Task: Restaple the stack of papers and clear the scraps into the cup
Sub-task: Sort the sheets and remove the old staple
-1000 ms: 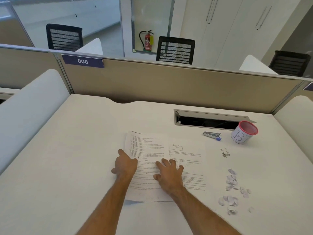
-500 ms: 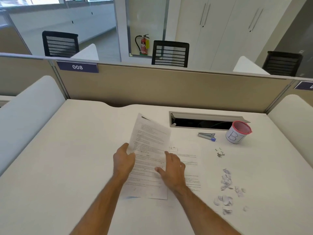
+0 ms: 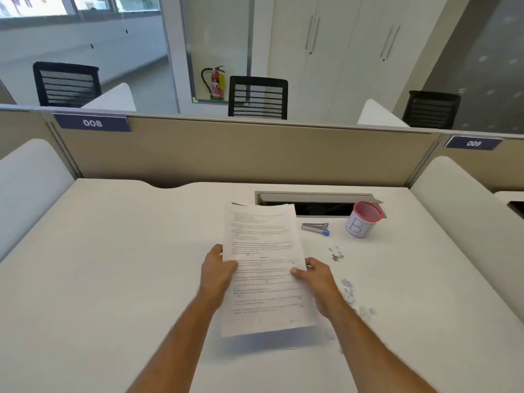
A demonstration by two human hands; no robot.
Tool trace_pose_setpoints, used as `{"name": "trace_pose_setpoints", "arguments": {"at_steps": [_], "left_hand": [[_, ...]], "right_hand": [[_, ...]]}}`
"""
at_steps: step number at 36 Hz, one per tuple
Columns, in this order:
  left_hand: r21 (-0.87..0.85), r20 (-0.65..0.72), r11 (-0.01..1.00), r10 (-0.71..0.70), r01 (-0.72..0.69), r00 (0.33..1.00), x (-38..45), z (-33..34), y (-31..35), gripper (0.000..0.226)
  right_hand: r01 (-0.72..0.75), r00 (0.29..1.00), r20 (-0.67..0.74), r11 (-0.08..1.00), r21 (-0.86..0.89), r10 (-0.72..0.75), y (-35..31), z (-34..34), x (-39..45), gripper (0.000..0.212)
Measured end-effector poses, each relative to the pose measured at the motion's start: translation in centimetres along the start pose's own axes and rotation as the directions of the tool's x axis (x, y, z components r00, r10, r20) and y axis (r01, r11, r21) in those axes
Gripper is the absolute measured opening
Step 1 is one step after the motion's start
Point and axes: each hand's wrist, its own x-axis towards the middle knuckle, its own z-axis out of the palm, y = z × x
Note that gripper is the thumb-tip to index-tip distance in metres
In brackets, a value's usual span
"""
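Observation:
A stack of printed papers (image 3: 265,268) is held up off the white desk (image 3: 113,279), gathered into one pile. My left hand (image 3: 217,272) grips its left edge and my right hand (image 3: 316,275) grips its right edge. A small stapler with a blue tip (image 3: 316,228) lies on the desk beyond the papers to the right. A red-rimmed white cup marked "B" (image 3: 363,219) stands right of the stapler. A little heap of loose staples (image 3: 336,254) lies in front of the cup. Torn paper scraps (image 3: 353,299) are scattered beside my right forearm.
An open cable slot (image 3: 317,204) is set into the desk behind the papers. A beige partition (image 3: 241,154) closes the far edge, with white side dividers (image 3: 31,180) left and right. Office chairs and a fire extinguisher stand beyond.
The sheets lay spread flat on the desk under both hands. They have been gathered into one stack and lifted, with a hand on each side edge.

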Motion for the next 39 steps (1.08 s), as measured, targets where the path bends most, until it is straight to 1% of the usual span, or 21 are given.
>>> {"name": "trace_pose_setpoints", "arguments": {"at_steps": [2,5,9,12,16,19,21,27,28,29,31,32,33,35,37,39], "left_hand": [[0.094,0.018,0.995,0.024,-0.025,1.0,-0.4,1.3,-1.0,0.018],[0.227,0.026,0.972,0.057,-0.061,0.998,-0.7,3.1,-2.6,0.017],[0.37,-0.004,0.927,0.062,-0.056,0.998,-0.4,4.6,-4.4,0.015],[0.45,-0.027,0.893,0.053,-0.035,0.998,-0.3,5.7,-5.2,0.015],[0.508,-0.054,0.861,0.052,-0.018,0.997,-0.2,6.1,-5.9,0.017],[0.549,-0.079,0.836,0.068,-0.013,0.995,0.2,6.1,-6.6,0.016],[0.553,-0.097,0.833,0.07,-0.005,0.993,0.4,6.3,-6.9,0.015],[0.527,-0.148,0.85,0.078,0.012,0.986,0.3,7.1,-7.3,0.013],[0.525,-0.157,0.851,0.083,0.012,0.984,0.2,7.3,-7.3,0.017],[0.531,-0.164,0.847,0.087,0.013,0.983,0.1,7.5,-7.3,0.025],[0.606,-0.18,0.795,0.114,0.019,0.977,-0.1,7.9,-7.3,0.053],[0.669,-0.182,0.744,0.142,0.016,0.973,-0.3,8.0,-7.3,0.065],[0.725,-0.167,0.688,0.163,0.009,0.972,-0.5,8.0,-7.1,0.072],[0.807,-0.089,0.59,0.166,-0.026,0.982,-0.7,7.8,-7.2,0.075],[0.864,0.024,0.495,0.142,-0.092,0.99,-0.7,7.6,-7.6,0.073],[0.89,0.106,0.436,0.094,-0.136,0.99,-0.7,7.4,-8.0,0.074]], "right_hand": [[0.0,0.998,-0.055,0.995,-0.096,-0.005,0.7,-0.6,-0.3,0.01],[-0.016,0.992,-0.128,0.969,-0.246,-0.016,1.5,-0.9,-0.6,0.01],[-0.025,0.988,-0.151,0.935,-0.354,-0.03,2.2,-1.1,-1.1,0.015],[-0.031,0.984,-0.17,0.905,-0.424,-0.046,2.6,-1.6,-1.2,0.025],[-0.008,0.987,-0.138,0.829,-0.559,-0.084,3.3,-1.9,-1.1,0.044],[0.005,0.987,-0.112,0.709,-0.705,-0.118,3.9,-1.5,-1.1,0.055],[0.014,0.989,-0.084,0.635,-0.772,-0.123,4.2,-0.9,-1.0,0.057],[-0.008,0.992,-0.067,0.481,-0.877,-0.105,4.7,1.2,-1.0,0.065],[-0.008,0.991,-0.069,0.464,-0.886,-0.114,4.8,1.5,-1.0,0.066],[-0.008,0.99,-0.071,0.447,-0.894,-0.124,4.9,1.8,-1.0,0.066],[-0.004,0.987,-0.072,0.417,-0.909,-0.146,5.1,2.1,-1.0,0.064],[-0.003,0.985,-0.073,0.408,-0.913,-0.155,5.2,2.2,-1.0,0.063],[-0.002,0.984,-0.073,0.403,-0.915,-0.161,5.3,2.3,-1.0,0.063],[-0.003,0.983,-0.077,0.402,-0.915,-0.167,5.4,2.4,-1.0,0.063],[-0.014,0.982,-0.088,0.404,-0.914,-0.166,5.4,2.4,-1.1,0.065],[-0.036,0.982,-0.109,0.411,-0.911,-0.156,5.3,2.6,-1.1,0.067]]}}
